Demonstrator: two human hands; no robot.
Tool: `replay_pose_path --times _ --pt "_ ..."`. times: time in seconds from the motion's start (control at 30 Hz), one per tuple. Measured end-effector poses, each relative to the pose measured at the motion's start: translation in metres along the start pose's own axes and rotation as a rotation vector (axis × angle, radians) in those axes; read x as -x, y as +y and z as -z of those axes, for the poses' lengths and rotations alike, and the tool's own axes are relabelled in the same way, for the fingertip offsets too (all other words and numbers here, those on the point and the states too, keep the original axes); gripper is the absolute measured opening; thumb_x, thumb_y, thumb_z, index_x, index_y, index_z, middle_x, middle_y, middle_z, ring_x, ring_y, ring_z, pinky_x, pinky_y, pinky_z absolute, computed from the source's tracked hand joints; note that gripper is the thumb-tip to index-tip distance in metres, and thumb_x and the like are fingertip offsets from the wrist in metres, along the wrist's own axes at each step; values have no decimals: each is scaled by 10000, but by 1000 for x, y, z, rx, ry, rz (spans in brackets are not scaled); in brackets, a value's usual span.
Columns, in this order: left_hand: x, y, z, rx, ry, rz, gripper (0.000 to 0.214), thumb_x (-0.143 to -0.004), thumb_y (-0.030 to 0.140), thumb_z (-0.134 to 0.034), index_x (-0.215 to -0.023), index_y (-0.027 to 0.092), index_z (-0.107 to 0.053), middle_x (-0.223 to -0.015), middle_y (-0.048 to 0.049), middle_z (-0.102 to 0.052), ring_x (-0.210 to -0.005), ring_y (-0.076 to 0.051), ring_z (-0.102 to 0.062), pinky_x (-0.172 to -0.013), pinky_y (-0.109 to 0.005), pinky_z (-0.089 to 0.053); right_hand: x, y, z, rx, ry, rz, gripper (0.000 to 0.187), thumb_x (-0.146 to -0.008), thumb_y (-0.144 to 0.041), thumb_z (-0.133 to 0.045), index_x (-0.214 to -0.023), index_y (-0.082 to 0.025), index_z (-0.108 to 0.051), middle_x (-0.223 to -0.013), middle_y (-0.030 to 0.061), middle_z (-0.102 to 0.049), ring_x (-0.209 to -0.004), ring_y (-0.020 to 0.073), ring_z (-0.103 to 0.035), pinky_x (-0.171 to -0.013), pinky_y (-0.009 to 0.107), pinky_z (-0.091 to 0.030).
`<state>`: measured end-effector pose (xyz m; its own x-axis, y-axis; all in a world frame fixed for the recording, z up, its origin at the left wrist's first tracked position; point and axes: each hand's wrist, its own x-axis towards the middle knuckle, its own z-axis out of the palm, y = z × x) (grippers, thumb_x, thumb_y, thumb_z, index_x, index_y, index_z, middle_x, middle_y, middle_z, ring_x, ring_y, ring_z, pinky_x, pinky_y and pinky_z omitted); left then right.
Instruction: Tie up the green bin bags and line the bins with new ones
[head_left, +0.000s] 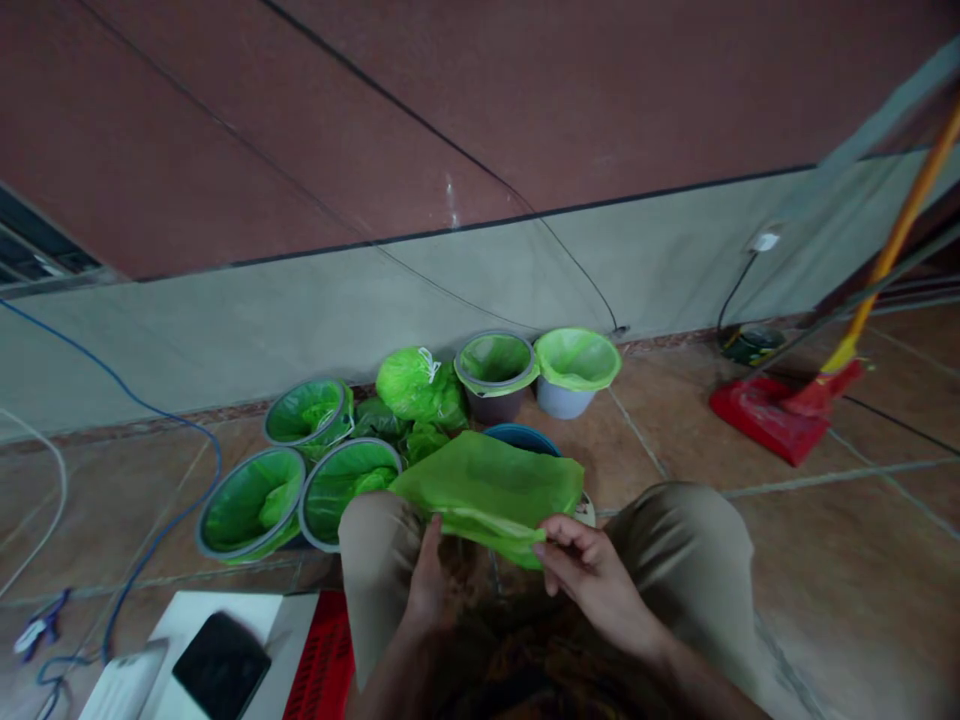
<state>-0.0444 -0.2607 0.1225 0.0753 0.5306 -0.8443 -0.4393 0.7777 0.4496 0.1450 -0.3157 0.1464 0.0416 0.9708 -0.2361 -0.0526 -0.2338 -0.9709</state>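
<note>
Through the head camera I see two bare hands above a tiled floor, between trousered knees. The right hand (589, 575) pinches the near right edge of a soft green bag (495, 480), thumb and fingers together on its film. The left hand (426, 580) touches the near left edge; I cannot tell whether its fingers are clamped there. The bag lies nearly flat, spread between and beyond both sets of fingers, partly covering a blue bucket (536, 436).

By my judgement, much is done: three buckets (304, 478) left of the fingers, plus a dark bucket (495, 405) and a pale bucket (564, 402) beyond them, already have green liners. A knotted green bundle (411, 385) sits beyond the left fingers. The bag in hand appears unfitted, and I see no liner on the blue rim, though most of that bucket is hidden.
</note>
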Motion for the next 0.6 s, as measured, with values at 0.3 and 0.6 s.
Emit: replay_pose_path --times 0.3,0.6 --pt "-13 23 -21 141 89 -294 250 -752 148 -646 -1002 165 -651 -805 -48 -735 -783 -219 -709 -753 -331 -572 28 8 1 363 -519 -65 144 -751 -248 -660 -873 -187 -706 -709 -19 -654 -635 112 -566 -560 188 -383" --pt "61 56 14 -73 -32 -651 586 -553 201 -839 -1105 163 -646 -927 -57 -756 -746 -215 -724 -688 -291 -575 -105 2 54 474 74 85 303 -856 -433 -568 -987 -190 -692 -953 79 -719 -889 222 -657 -827 337 -492"
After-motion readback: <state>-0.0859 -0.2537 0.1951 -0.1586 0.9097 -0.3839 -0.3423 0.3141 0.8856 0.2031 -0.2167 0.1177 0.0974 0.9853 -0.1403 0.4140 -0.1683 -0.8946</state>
